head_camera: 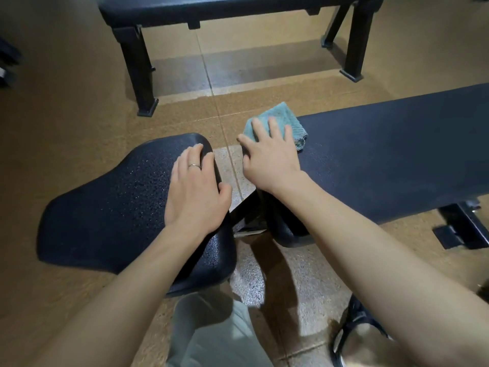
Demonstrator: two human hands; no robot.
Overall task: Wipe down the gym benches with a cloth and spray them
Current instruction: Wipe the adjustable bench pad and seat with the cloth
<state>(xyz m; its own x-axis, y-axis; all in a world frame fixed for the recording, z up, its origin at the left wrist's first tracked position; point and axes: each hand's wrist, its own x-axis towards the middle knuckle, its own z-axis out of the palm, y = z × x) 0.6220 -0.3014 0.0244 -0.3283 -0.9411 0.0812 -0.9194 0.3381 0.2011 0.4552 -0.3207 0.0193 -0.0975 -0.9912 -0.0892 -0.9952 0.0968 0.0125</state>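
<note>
Benches need wiping, and the one being cleaned now has two black parts: a seat pad (111,207) on the left and a long pad (397,160) on the right, with a gap between them. A blue-green cloth (280,120) lies folded on the near end of the long pad, right at its corner. The right hand (270,157) lies flat on the cloth with fingers spread and straight, pressing it down, not grabbing it. The left hand (195,189) rests flat on the seat pad, fingers nearly straight, holding nothing, and seems to steady the body.

The long pad runs from the gap away to the right, rising a little toward the far right of the view. That is its long way.

To do this step well, I think the hand should keep pushing down flat and slide the cloth along that long way, in straight lines side by side, so no strip gets missed. The edges need care too, since the cloth sits close to the corner and could slip off. The seat pad has tiny shiny drops on it, maybe spray, so it likely needs a wipe too. Another bench (238,9) stands behind, well apart. No spray bottle can be seen.
</note>
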